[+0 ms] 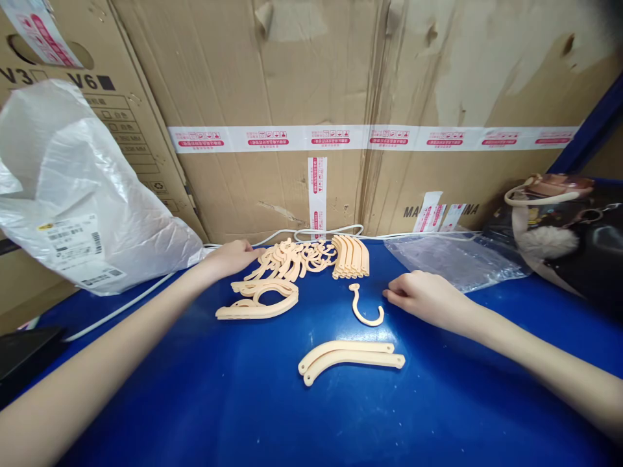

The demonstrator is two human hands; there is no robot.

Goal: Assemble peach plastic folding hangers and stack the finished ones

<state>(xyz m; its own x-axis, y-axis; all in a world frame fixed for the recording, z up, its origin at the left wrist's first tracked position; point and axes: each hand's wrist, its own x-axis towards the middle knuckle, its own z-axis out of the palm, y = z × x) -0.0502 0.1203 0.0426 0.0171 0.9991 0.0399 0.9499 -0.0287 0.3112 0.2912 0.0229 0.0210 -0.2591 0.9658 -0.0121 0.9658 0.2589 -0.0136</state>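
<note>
My left hand point(233, 259) is at the left edge of a heap of small cream hooks and curved pieces point(292, 259). Its fingertips meet the heap, and whether they grip a piece is hidden. My right hand point(422, 297) rests on the table with fingers curled closed and nothing visible in them. Just left of it, apart from the fingers, lies a single cream plastic hook point(365, 310). Nearer to me two curved hanger arms point(350, 360) lie side by side. A folded cream plastic hanger point(260, 301) lies below the heap.
A neat stack of hanger arms point(350, 256) adjoins the heap. Cardboard boxes point(272, 188) stand behind the blue table point(219, 402), with a white cable point(335, 231) along their base. A white plastic bag point(87, 194) is left; a clear bag point(457, 259) and dark handbag point(569, 240) are right.
</note>
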